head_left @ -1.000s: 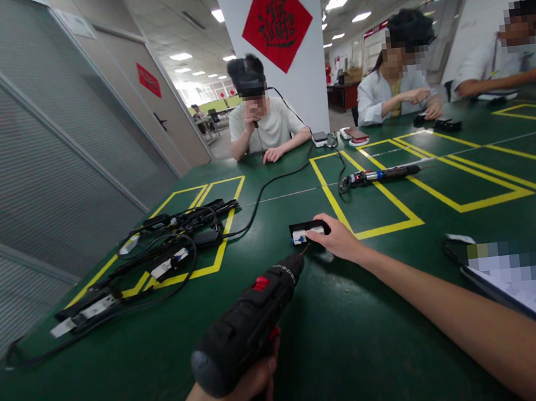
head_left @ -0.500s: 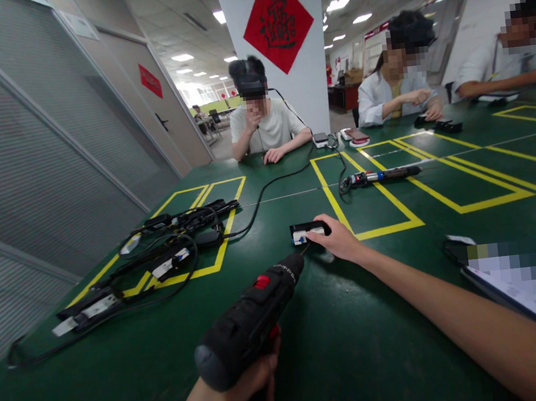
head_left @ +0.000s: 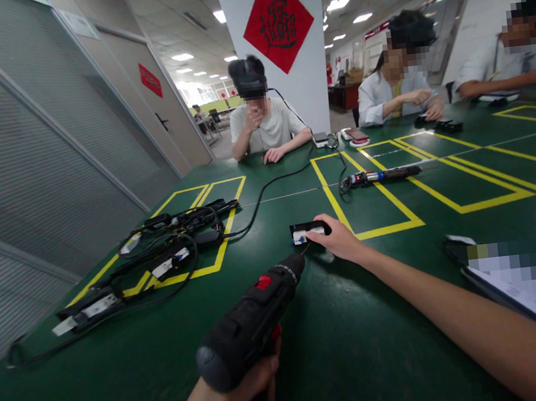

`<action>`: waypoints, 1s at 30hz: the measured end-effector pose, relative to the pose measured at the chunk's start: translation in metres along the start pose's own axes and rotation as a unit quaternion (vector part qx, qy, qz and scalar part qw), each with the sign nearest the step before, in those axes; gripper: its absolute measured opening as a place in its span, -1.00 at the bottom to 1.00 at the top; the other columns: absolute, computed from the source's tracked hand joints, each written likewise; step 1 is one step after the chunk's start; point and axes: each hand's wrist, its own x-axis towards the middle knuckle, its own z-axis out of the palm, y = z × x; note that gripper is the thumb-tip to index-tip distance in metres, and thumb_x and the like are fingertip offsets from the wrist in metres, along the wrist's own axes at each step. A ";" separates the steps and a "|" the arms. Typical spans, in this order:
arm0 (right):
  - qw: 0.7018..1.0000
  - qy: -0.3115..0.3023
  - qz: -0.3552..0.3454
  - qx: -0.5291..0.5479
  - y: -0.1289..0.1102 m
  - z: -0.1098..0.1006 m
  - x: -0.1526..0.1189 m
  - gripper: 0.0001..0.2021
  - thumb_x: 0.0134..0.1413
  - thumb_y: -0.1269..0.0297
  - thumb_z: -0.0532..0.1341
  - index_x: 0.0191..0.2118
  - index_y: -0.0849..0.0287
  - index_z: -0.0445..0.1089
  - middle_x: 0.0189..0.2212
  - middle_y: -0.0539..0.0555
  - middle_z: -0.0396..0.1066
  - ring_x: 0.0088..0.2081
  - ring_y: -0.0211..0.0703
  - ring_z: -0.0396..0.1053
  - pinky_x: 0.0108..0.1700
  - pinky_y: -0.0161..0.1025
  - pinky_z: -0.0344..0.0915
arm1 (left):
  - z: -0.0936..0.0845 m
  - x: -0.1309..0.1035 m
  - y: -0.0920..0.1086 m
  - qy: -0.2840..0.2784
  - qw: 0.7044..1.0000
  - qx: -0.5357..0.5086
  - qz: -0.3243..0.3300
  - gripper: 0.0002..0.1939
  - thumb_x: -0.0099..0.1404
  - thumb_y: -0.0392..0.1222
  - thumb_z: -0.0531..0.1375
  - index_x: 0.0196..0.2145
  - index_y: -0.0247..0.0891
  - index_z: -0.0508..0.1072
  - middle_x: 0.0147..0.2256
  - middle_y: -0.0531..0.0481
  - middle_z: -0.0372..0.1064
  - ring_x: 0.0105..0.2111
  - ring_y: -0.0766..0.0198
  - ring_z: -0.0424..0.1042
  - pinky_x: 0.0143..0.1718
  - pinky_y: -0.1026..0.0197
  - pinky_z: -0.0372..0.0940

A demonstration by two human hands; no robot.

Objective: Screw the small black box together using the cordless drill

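Note:
My left hand (head_left: 255, 380) is closed around the grip of a black cordless drill (head_left: 247, 327) with red switches, its body slanting up and to the right. A thin bit (head_left: 306, 249) points from its chuck at a small black-and-white block (head_left: 300, 237); whether the tip touches it I cannot tell. The block has a blue spot on its near face. My right hand (head_left: 336, 238) pinches the block's right end between thumb and fingers, close to the tabletop. Part of the block is hidden behind the thumb.
On the green table (head_left: 360, 344), black strips with cables (head_left: 176, 235) lie at left within yellow tape. A cylindrical tool (head_left: 385, 175) lies beyond my right hand, papers (head_left: 521, 289) at right. Across sit a person in a white shirt (head_left: 272, 123) and two others.
The drill's body has shifted very slightly to the right, with my left hand still around its grip. My right hand and the block look unmoved.

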 end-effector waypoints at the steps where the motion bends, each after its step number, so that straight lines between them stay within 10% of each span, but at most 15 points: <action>1: 1.000 -0.002 0.001 0.001 0.000 0.000 0.000 -0.63 -0.01 0.01 0.16 -0.14 0.14 0.28 -0.31 0.03 0.37 -0.30 -0.19 0.32 -0.25 -0.26 0.20 | 0.000 0.000 0.000 0.001 1.000 -0.001 -0.003 -0.70 0.10 -0.13 0.24 -0.19 -0.23 0.39 -0.44 0.04 0.43 -0.61 0.30 0.34 -0.48 0.21 0.30; 30: 1.000 -0.003 0.006 0.001 -0.003 -0.002 0.000 -0.64 -0.02 0.03 0.16 -0.15 0.14 0.28 -0.32 0.03 0.37 -0.31 -0.17 0.32 -0.26 -0.25 0.21 | 0.001 -0.003 0.014 -0.019 1.000 -0.016 -0.003 -0.72 0.11 -0.15 0.23 -0.20 -0.25 0.40 -0.50 0.07 0.36 -0.63 0.32 0.30 -0.50 0.21 0.28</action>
